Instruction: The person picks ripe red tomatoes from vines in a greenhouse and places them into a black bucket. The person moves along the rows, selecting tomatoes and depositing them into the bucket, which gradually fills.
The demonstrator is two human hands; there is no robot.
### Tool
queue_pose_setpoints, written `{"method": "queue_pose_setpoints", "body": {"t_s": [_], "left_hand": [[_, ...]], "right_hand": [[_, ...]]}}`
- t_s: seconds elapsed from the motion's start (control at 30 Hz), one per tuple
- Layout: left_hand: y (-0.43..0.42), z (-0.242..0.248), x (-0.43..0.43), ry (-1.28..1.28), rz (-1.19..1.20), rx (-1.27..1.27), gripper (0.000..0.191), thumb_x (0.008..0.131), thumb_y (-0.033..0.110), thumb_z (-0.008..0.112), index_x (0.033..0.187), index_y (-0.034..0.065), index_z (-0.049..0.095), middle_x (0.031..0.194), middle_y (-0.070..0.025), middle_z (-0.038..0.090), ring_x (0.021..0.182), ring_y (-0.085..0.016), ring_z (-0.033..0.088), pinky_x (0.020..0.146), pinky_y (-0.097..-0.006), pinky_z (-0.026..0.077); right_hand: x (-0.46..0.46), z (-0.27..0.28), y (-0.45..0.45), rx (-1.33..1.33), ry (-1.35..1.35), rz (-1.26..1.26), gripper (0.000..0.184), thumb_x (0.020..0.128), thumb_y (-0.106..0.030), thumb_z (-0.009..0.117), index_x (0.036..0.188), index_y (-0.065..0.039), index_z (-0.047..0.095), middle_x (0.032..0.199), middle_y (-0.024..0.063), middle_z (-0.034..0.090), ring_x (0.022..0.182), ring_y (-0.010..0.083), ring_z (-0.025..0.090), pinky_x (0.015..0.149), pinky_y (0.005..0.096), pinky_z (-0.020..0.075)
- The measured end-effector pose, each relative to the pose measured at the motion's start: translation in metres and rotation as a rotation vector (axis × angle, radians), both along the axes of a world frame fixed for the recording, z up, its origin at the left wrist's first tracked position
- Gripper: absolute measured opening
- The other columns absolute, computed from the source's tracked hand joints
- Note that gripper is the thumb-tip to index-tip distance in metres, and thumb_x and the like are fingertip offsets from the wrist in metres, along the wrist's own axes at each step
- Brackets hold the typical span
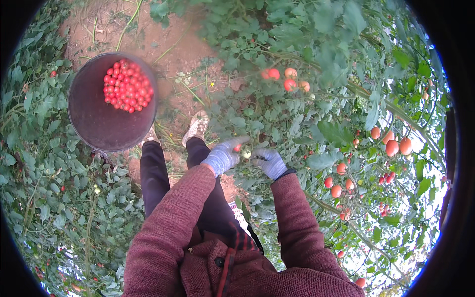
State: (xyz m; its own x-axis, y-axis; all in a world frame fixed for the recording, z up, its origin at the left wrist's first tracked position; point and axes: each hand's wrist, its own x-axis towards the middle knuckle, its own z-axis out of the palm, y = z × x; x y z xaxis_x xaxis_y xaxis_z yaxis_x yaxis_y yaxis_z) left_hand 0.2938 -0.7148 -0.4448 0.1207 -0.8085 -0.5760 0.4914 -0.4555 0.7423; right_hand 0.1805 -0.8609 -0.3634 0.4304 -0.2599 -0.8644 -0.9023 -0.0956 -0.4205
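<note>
My left hand (223, 155), in a pale blue-grey glove, reaches into the tomato plants with a small red tomato (237, 147) at its fingers. Whether the fingers are closed on that tomato is unclear. A green tomato (246, 152) hangs between my two hands. My right hand (272, 162), gloved alike, is just right of it, fingers bent among the leaves; their tips are partly hidden, and I cannot tell if they hold anything. A dark round bucket (100, 122) at the upper left holds a heap of small red tomatoes (128, 87).
Tomato vines (334, 107) crowd the right side, with clusters of larger orange-red tomatoes (392, 147) and a thick stem (400, 111). More plants (48, 185) grow on the left. Bare soil (178, 48) with cut stems lies between; my shoes (196, 128) stand below the bucket's level.
</note>
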Motion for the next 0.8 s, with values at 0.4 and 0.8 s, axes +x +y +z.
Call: {"method": "queue_pose_setpoints", "body": {"t_s": [0.4,0.8], "left_hand": [[0.014,0.033,0.039,0.79,0.076,0.326,0.031,0.08,0.017,0.066,0.109,0.0072,0.061,0.082,-0.0033,0.059,0.078,-0.015,0.058,0.068,-0.0254,0.049],[0.04,0.024,0.041,0.063,0.117,0.462,0.014,0.075,0.008,0.063,0.089,0.0047,0.066,0.065,-0.0057,0.061,0.057,-0.013,0.058,0.054,-0.0289,0.047]], "right_hand": [[0.003,0.006,-0.005,0.042,-0.009,0.07,0.015,0.075,-0.003,0.068,0.09,-0.007,0.066,0.087,0.0065,0.064,0.081,0.0161,0.06,0.074,0.0276,0.0497],[-0.005,-0.007,-0.004,-0.196,0.024,0.074,0.022,0.078,-0.005,0.063,0.1,-0.005,0.062,0.084,0.0035,0.059,0.08,0.0115,0.054,0.075,0.0266,0.0451]]}}
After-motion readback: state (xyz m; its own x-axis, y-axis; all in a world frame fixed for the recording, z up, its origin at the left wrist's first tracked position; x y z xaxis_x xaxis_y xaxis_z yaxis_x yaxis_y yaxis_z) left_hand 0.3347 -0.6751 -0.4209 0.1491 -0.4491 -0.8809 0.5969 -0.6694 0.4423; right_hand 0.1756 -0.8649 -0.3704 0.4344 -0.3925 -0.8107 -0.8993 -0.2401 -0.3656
